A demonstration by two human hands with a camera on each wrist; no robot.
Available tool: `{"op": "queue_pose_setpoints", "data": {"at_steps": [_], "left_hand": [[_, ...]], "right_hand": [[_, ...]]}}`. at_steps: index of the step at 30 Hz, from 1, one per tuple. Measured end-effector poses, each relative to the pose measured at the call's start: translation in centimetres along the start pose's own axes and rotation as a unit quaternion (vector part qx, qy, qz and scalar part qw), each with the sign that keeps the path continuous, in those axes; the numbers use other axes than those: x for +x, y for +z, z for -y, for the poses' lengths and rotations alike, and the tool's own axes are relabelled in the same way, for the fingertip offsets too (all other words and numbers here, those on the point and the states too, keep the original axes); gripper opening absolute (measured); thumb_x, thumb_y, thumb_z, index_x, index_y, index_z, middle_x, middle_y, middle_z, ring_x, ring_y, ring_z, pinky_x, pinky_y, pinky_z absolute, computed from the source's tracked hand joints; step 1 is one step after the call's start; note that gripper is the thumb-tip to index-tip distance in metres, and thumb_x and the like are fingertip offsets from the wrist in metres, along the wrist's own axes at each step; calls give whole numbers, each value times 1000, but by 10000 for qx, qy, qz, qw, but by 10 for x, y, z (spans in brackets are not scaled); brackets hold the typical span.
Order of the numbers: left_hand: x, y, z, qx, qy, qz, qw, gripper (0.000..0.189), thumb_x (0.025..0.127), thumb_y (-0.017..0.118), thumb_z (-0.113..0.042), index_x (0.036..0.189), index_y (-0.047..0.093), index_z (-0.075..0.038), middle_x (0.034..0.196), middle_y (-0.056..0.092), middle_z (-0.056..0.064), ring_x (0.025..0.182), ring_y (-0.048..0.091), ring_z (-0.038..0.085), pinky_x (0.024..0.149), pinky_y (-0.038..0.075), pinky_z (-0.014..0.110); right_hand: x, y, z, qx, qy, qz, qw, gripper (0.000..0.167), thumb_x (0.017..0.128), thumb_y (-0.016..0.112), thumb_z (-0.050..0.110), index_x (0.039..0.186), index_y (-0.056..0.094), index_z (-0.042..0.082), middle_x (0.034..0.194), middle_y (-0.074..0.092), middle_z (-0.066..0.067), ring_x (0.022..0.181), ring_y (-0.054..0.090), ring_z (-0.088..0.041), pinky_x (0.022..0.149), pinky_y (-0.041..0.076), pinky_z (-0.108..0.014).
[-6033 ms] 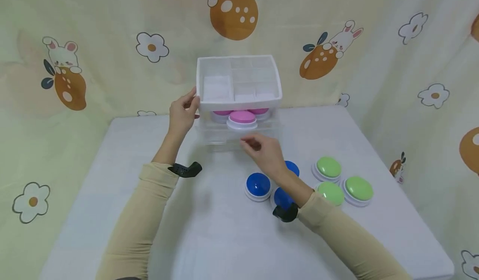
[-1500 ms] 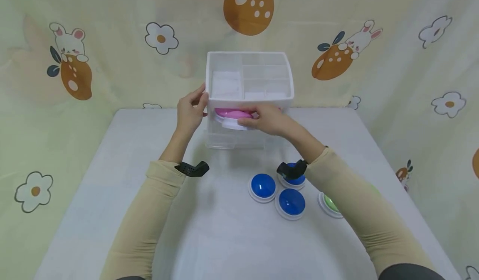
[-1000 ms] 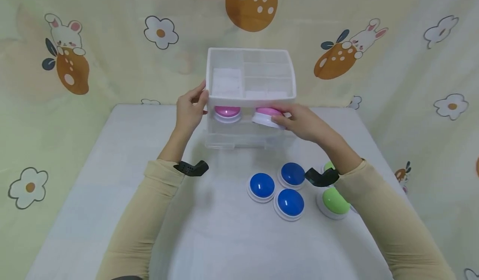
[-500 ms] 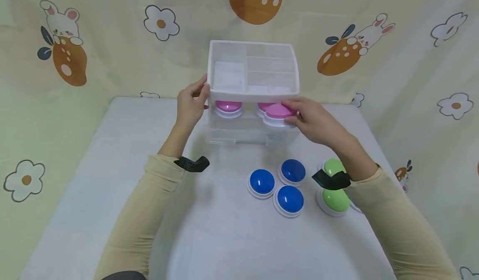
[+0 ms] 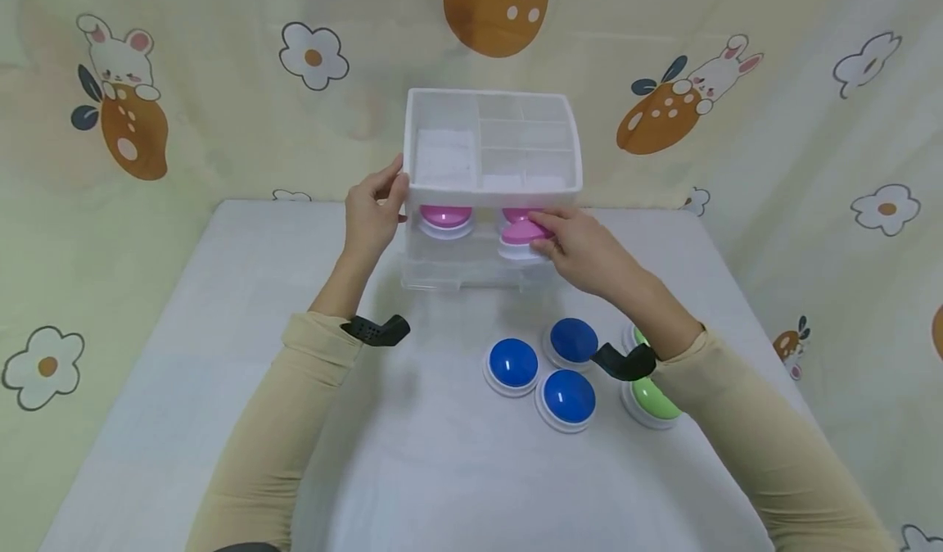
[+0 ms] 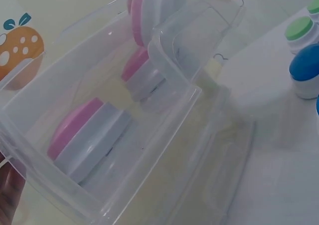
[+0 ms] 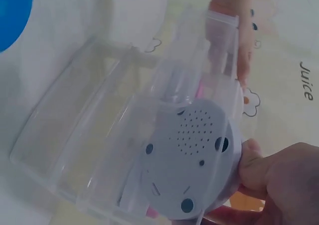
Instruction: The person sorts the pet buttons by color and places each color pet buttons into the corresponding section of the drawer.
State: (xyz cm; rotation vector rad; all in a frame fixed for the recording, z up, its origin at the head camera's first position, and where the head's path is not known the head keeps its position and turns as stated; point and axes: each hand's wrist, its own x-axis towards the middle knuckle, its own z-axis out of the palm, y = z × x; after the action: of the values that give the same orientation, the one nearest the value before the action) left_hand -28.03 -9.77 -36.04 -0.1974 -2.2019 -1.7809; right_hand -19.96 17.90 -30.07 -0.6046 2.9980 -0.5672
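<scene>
A small white organizer (image 5: 489, 197) has a divided top tray and clear drawers below. Its upper clear drawer (image 6: 164, 155) is pulled out. My left hand (image 5: 371, 216) grips the organizer's left side near the tray's front corner. Between thumb and fingers, my right hand (image 5: 593, 253) pinches a pink push button (image 5: 525, 233) with a white base, tilted above the drawer's right part. The base's underside (image 7: 187, 157) shows speaker holes in the right wrist view. Inside the drawer sit a pink button (image 6: 75, 127) at the left and another pink button (image 6: 137, 68) farther right, partly hidden.
On the white table (image 5: 412, 470), blue buttons (image 5: 570, 396) stand in a group in front of the organizer. Green buttons (image 5: 654, 398) lie right of them, partly hidden under my right forearm. A patterned curtain (image 5: 221, 110) hangs behind the table.
My right hand, with nothing in it at first, has taken hold of the front pink button. It carried it rightward over the drawer, then slightly back left. The left hand keeps its grip.
</scene>
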Motion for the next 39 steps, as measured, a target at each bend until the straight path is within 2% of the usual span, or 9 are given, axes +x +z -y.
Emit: {"op": "queue_pose_setpoints", "data": {"at_steps": [5,9,12,15,21,24,29,35,39], "left_hand": [[-1,4,-2,-117,12,-27,9999,36,96,56,-26,132,57,-21,110,64,16,93,60,17,59,56,18],[-2,4,-1,-172,-59,-85,9998,36,96,57,-25,131,57,-21,112,64,17,92,60,16,57,55,16],[-4,5,0,-186,-115,-85,9997,36,96,57,-24,132,57,-20,113,64,17,93,60,16,57,55,16],[-11,5,-10,-127,-175,-10,9998,37,96,55,-21,132,56,-16,115,63,19,94,60,18,58,56,17],[-23,4,-34,-4,-23,52,10000,37,97,53,-16,132,54,-5,116,61,22,88,58,12,61,57,17],[-16,5,-23,-78,83,-21,9999,37,97,54,-19,132,55,-8,116,62,21,85,57,8,58,55,16],[-8,8,-2,-140,124,-50,9998,36,96,56,-26,131,57,-17,113,63,17,86,58,9,57,55,16],[-9,9,-1,-132,222,-105,9996,37,95,57,-28,130,59,-17,113,64,14,87,59,12,57,56,17],[-10,8,-3,-130,180,-171,9996,37,95,57,-29,131,58,-18,114,63,13,89,59,14,57,55,15]], "right_hand": [[0,5,5,-81,291,57,9995,48,96,55,23,139,45,5,132,51,-18,121,49,-34,103,45,-50],[6,15,5,472,351,98,9982,52,93,60,28,137,45,7,125,56,-14,112,55,-29,96,51,-44],[11,20,1,942,181,91,9954,58,91,63,30,140,43,7,131,54,-14,118,54,-29,97,51,-43],[11,18,-5,1197,206,-7,9926,49,95,59,25,138,47,6,135,53,-15,122,53,-31,99,50,-45],[2,7,-9,284,826,-132,9961,40,98,49,10,136,47,0,126,58,-20,98,58,-32,83,56,-41],[6,4,-2,-139,875,347,9955,33,98,47,8,127,49,-6,109,61,-22,88,57,-30,75,56,-36],[12,7,2,11,946,936,9911,19,97,45,7,108,53,-6,88,56,-17,81,53,-28,70,49,-32],[14,10,-1,672,311,745,9945,26,98,43,3,120,53,-4,99,56,-18,91,53,-29,83,51,-38],[16,11,2,1289,-219,785,9883,40,98,44,3,138,45,0,131,53,-19,120,50,-32,107,43,-46]]}}
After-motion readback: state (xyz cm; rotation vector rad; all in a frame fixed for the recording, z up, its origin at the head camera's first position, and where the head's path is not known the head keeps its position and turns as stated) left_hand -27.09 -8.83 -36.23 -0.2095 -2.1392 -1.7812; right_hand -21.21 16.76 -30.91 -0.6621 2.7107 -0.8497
